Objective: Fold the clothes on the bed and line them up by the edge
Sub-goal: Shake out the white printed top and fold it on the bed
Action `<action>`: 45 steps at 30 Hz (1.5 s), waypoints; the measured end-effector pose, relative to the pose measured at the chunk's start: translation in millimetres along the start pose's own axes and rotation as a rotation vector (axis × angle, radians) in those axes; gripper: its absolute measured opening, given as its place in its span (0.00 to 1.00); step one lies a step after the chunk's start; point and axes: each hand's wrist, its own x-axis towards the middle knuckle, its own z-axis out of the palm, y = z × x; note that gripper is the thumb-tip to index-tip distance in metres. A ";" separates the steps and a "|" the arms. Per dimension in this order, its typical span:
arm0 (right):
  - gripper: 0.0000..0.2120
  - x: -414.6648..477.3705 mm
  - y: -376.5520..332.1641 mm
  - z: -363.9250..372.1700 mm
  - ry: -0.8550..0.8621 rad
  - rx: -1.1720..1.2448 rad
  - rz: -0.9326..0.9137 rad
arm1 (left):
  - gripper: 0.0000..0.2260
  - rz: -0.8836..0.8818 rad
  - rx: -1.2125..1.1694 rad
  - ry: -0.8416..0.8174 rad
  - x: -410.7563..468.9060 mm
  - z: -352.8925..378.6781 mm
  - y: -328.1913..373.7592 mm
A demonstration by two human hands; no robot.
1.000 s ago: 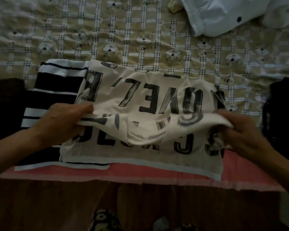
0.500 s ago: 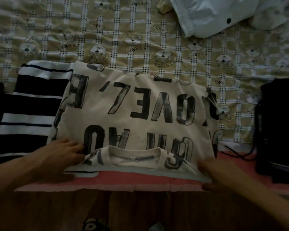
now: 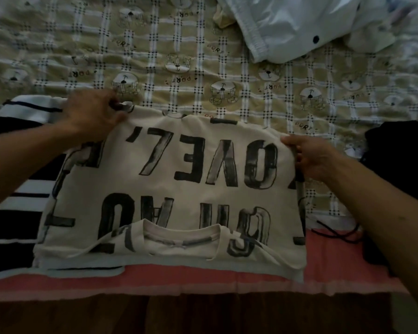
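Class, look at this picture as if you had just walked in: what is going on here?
A person is folding a cream lettered T-shirt at the front edge of the bed. The left hand grips its far left corner, the right hand its far right corner. A folded striped garment lies left, partly under the shirt, a dark garment lies right, and white clothing lies unfolded farther back.

Open bedspread [image 3: 198,68] from 10 to 12 o'clock of cream shirt [image 3: 179,189], w/ room to reach. Blocked at 1 o'clock by white garment [image 3: 311,25]. Striped garment [image 3: 17,203] lapped under shirt at 9 o'clock. Black garment [image 3: 401,165] near at 3, black cord [image 3: 333,233] btwn. Narrow bare pink strip [image 3: 155,278] at 6 o'clock along bed edge.
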 end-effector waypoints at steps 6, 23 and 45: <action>0.11 33.9 0.4 -24.1 0.344 -0.090 -0.367 | 0.11 0.105 0.123 0.063 12.7 -14.0 -3.0; 0.27 15.1 55.7 -48.3 -0.051 -0.386 -0.234 | 0.21 0.630 -0.106 -0.822 -205.2 88.4 155.0; 0.25 -121.6 31.3 42.1 -0.222 -0.353 -0.312 | 0.14 -0.086 -1.356 -0.521 -184.1 25.4 165.8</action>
